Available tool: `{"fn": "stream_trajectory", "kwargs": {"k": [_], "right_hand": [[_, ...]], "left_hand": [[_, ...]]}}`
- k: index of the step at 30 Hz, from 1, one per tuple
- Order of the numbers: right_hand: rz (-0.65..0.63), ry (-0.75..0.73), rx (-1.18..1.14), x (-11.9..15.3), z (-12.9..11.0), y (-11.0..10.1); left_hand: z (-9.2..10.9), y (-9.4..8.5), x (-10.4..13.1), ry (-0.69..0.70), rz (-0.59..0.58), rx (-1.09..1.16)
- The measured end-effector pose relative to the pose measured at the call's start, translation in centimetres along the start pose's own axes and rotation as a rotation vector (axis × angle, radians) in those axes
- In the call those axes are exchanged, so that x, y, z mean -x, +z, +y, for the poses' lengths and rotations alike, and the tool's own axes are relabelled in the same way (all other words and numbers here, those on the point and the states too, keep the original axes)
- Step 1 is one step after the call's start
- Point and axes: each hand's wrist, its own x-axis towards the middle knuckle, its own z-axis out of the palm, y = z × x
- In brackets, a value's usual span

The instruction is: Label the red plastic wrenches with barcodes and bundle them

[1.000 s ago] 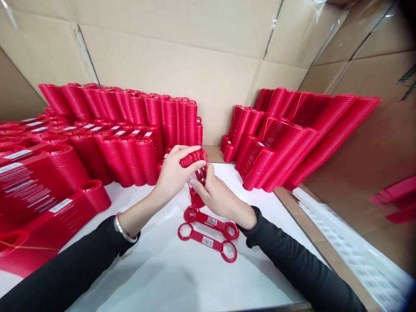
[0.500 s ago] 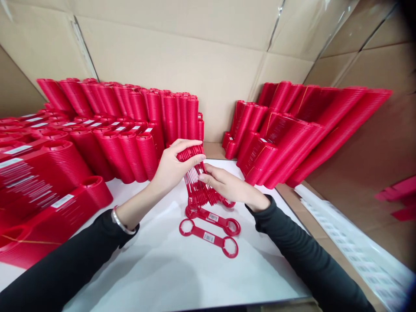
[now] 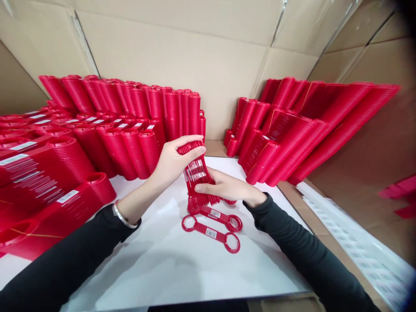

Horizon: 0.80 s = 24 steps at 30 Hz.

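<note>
Red stacks crowd the table's left edge; the left hand grasps the top of a bundle of red ring-ended strips, thumb and fingers parted by its thickness; the bundle is upright between the table's middle and far edge, above flat strips; the right hand clasps its lower part, thumb across the front; compared with half a second ago, that thumb sits lower and the bundle's white labels show more plainly.
</note>
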Motion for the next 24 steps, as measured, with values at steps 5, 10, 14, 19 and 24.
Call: {"fn": "stream_trajectory", "kwargs": {"k": [5,10,14,19,24], "right_hand": [[0.021,0.061,0.063,0.1,-0.2,-0.1],[-0.073,0.077,0.064,0.2,-0.7,-0.6],[-0.052,0.118,0.124,0.4,-0.7,-0.7],[-0.087,0.132,0.162,0.6,-1.0,-1.6],[0.049,0.158,0.022,1.2,-1.5,-3.4]], "left_hand": [[-0.4,-0.5,-0.4,-0.005,-0.175,-0.090],[0.0,-1.9,-1.1,0.124,-0.323,-0.343],[0.5,-2.5,-1.1,0.158,-0.442,-0.503],[0.6,-2.5,-1.0,0.147,-0.428,-0.546],[-0.9,-2.1,-1.2,0.208,-0.211,-0.472]]}}
